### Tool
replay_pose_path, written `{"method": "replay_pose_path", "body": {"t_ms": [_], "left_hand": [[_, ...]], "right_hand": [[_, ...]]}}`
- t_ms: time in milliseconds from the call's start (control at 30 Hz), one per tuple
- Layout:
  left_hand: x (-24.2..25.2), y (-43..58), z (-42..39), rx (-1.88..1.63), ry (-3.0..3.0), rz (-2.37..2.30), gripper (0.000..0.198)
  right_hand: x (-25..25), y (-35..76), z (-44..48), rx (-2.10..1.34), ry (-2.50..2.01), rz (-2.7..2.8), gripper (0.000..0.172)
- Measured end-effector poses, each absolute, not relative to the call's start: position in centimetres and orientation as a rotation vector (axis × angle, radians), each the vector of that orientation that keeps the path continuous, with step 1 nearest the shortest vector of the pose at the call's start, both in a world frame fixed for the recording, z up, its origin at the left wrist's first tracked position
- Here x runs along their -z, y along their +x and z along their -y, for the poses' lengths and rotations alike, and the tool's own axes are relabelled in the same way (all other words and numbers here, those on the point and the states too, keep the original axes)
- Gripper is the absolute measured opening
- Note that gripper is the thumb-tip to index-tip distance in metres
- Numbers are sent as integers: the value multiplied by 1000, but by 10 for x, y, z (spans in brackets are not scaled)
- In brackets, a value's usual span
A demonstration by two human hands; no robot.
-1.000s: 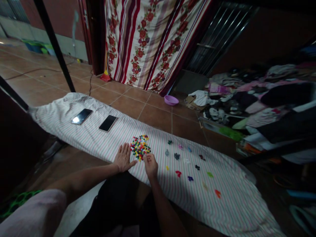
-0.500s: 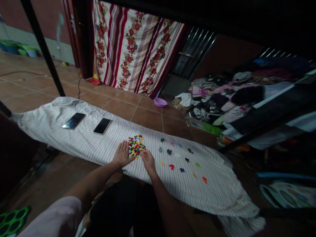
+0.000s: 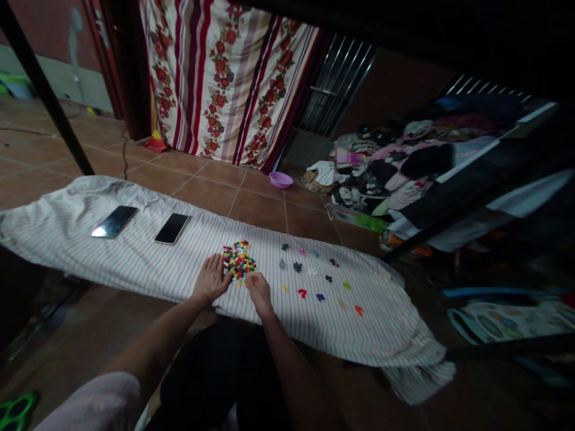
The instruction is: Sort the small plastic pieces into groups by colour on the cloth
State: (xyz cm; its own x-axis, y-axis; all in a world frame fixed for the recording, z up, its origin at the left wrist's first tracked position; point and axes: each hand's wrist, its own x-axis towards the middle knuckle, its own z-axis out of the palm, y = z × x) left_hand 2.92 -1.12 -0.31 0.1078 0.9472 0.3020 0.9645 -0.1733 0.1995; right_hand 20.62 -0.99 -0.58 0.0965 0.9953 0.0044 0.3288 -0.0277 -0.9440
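A heap of small multicoloured plastic pieces, perhaps beads (image 3: 239, 261), lies on the striped cloth (image 3: 251, 308). My left hand (image 3: 211, 278) rests flat against the heap's left side, fingers stretched out. At the heap's lower right edge is my right hand (image 3: 259, 290), its fingertips pinched together; whatever they may hold is too small to make out. Right of it, little groups sorted by colour lie spread on the cloth, among them a red group (image 3: 302, 293), a dark blue group (image 3: 320, 297) and an orange group (image 3: 359, 310).
Two phones, one (image 3: 115, 222) farther left and one (image 3: 172, 228) nearer the heap, lie on the cloth. Beyond it, a purple basin (image 3: 281, 180) stands on the tiled floor. Piled clothes (image 3: 386, 161) lie at the back right, and a floral curtain (image 3: 224, 84) hangs behind.
The view has shifted, so the whole scene sits farther left. My left thumb has drawn in towards its fingers. My right fingers look more curled, still at the heap's edge.
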Motion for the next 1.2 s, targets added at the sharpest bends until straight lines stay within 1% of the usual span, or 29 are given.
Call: {"method": "replay_pose_path", "body": {"t_ms": [67,200,267,500,600,767,933,1200], "left_hand": [[2,29,12,550,-2312,1992,67],[1,29,12,528,-2301,1992,65],[1,29,11,537,-2295,1978,64],[2,29,11,597,-2284,1966,60],[2,29,11,583,-2280,1963,61],[4,29,11,580,-2277,1955,61],[4,29,10,567,-2284,1955,63],[0,30,12,564,-2289,1958,62]], "right_hand": [[4,208,16,-937,-1472,1358,25],[-2,215,24,-1090,-1405,1269,29],[-5,222,23,-1077,-1436,1270,28],[-22,266,-4,-666,-1632,1406,10],[-26,290,-18,-537,-1711,1418,6],[-21,320,-35,-378,-1902,1513,7],[-13,330,-44,-217,-1976,1651,10],[-6,331,-56,-213,-1970,1672,6]]}}
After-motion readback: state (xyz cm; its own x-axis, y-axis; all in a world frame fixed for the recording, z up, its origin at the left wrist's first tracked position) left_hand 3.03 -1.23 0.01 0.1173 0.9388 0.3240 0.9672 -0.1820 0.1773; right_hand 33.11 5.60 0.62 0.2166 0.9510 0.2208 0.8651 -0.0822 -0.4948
